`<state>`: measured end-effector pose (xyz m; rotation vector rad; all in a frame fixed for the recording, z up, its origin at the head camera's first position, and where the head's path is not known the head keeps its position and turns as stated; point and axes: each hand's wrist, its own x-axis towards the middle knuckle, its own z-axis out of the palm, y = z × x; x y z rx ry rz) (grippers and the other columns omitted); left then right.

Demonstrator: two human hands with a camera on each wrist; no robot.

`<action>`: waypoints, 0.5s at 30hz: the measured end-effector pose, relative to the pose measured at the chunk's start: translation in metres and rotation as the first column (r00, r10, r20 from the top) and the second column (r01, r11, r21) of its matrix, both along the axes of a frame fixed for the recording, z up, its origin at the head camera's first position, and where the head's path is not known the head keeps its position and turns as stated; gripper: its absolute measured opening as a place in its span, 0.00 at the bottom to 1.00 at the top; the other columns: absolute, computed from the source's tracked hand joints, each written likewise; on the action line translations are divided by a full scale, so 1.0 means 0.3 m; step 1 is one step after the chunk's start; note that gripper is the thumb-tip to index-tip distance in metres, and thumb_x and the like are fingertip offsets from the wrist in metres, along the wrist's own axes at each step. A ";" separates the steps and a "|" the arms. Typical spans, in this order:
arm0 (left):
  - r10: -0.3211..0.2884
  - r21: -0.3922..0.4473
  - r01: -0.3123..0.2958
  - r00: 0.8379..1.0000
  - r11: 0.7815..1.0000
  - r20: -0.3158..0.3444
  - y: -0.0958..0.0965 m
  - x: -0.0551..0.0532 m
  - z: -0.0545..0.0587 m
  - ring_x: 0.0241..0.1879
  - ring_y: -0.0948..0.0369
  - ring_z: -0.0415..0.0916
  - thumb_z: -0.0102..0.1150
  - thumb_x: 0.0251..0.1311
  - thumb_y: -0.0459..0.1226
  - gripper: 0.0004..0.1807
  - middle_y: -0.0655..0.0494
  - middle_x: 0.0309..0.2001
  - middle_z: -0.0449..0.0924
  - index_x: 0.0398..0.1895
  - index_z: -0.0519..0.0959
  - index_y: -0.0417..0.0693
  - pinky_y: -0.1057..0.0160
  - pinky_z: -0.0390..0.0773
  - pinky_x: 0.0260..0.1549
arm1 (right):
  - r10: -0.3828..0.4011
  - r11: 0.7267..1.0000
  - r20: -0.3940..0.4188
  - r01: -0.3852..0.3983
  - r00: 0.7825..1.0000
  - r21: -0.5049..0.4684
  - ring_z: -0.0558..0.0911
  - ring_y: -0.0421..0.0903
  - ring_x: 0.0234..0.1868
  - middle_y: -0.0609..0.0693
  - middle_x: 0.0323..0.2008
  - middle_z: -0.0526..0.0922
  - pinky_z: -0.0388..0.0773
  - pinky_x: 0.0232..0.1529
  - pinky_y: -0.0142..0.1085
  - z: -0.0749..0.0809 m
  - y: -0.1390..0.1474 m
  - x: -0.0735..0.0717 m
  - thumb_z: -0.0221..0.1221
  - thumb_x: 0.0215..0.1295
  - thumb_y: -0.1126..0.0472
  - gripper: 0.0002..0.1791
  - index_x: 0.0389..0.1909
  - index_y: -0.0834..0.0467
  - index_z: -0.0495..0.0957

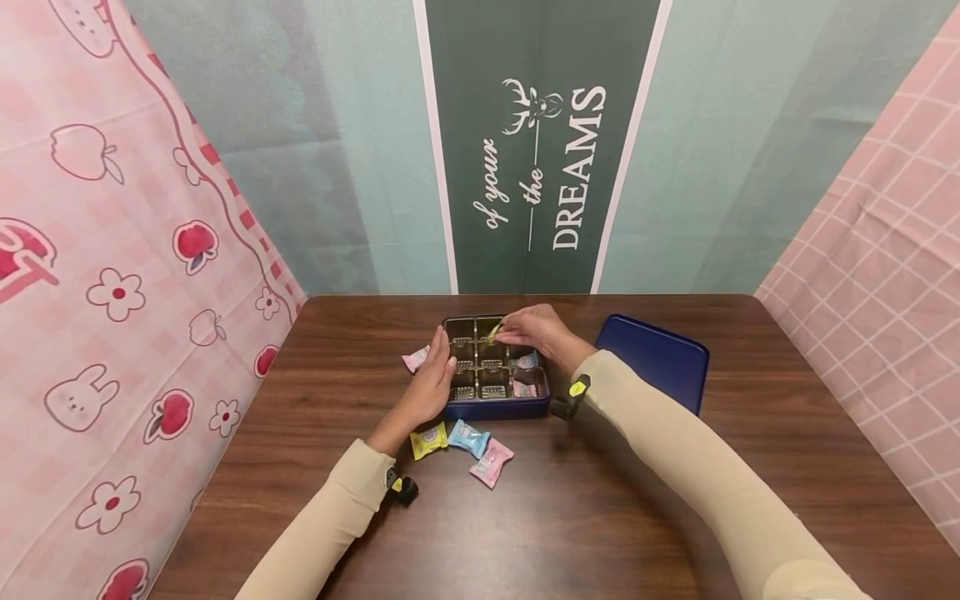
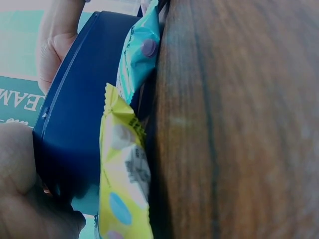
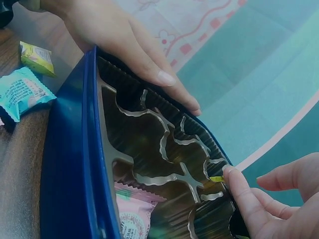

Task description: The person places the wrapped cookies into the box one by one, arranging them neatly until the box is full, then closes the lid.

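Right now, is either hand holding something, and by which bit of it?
The right hand holds a yellow candy, seemingly by one end, though it is partly hidden. The left hand only rests against the blue box.

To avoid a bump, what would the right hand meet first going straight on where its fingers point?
Probably the tray divider left of the yellow candy packet; depth is unclear, so the right hand might pass above it toward the left hand.
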<state>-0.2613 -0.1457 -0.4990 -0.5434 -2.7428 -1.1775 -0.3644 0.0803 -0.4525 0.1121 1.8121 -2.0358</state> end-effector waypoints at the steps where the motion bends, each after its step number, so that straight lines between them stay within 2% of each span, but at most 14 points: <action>1: 0.000 -0.001 0.000 1.000 1.000 -0.002 0.001 -0.001 0.000 0.78 0.40 0.43 0.36 0.82 0.36 0.32 0.33 0.80 0.36 0.78 0.43 0.25 0.41 0.53 0.72 | 0.003 1.000 -0.002 -0.003 1.000 0.000 0.88 0.47 0.28 0.67 0.37 0.86 0.85 0.41 0.38 0.000 0.001 0.001 0.53 0.70 0.77 0.16 0.56 0.82 0.72; 15: -0.002 -0.001 0.002 1.000 1.000 0.008 0.001 0.001 0.002 0.78 0.40 0.43 0.35 0.82 0.37 0.32 0.36 0.81 0.34 0.78 0.42 0.27 0.42 0.53 0.72 | -0.015 1.000 -0.012 0.015 1.000 0.016 0.89 0.48 0.34 0.67 0.40 0.85 0.84 0.44 0.38 0.010 0.031 0.015 0.54 0.69 0.78 0.18 0.57 0.81 0.72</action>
